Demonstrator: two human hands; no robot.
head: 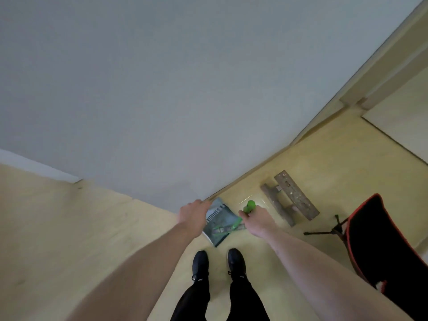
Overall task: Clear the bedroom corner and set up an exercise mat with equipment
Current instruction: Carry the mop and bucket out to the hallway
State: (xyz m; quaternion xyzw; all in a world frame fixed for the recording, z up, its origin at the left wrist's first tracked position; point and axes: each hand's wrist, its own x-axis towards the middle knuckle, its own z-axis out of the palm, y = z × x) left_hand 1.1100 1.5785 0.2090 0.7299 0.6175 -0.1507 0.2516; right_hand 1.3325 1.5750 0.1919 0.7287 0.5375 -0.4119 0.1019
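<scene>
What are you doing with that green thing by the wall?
A person stands facing the wall, shoes on the floor. The right hand grips the green handle of what seems to be a broom. The left hand is at the top edge of a grey dustpan by the wall; whether it grips it is hard to tell. A wooden frame lies on the floor to the right, near a black and red chair.
</scene>
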